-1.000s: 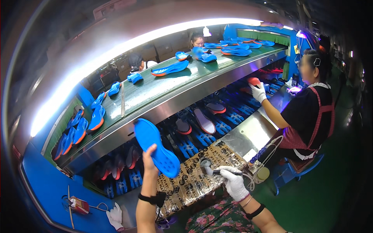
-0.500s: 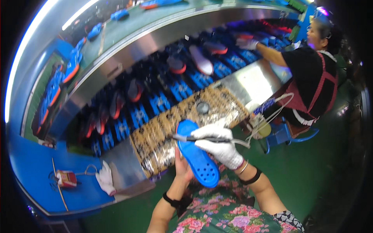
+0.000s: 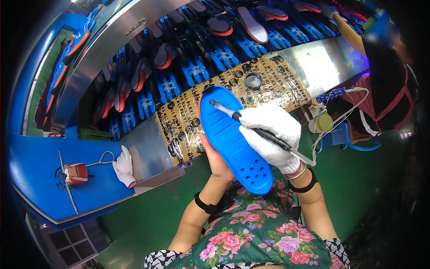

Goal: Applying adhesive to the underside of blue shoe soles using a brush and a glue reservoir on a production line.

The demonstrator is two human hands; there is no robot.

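Note:
My bare left hand (image 3: 217, 159) grips a blue shoe insole (image 3: 233, 141) from below and along its left side; most of the fingers are hidden under it. The insole is tilted, with its wide end away from me, several grooves across that end and a cluster of small holes near the heel. In a white glove, my right hand (image 3: 273, 134) is closed around a dark-handled brush (image 3: 227, 110). The bristles rest on or just over the wide end of the insole. A pale tube (image 3: 309, 160) runs from the brush's rear.
Beyond my hands lies a ledge covered with brown printed tape (image 3: 179, 132), bearing a small round dish (image 3: 253, 80). Behind it, blue holders (image 3: 195, 71) carry dark, red-edged soles (image 3: 165, 56). A white glove (image 3: 124, 167) and red box (image 3: 75, 173) lie left. A co-worker (image 3: 385, 85) sits right.
My view has shifted, so the ledge and hands appear larger. The brush tip has moved from the insole's left edge inward over its wide end. Both hands keep their hold.

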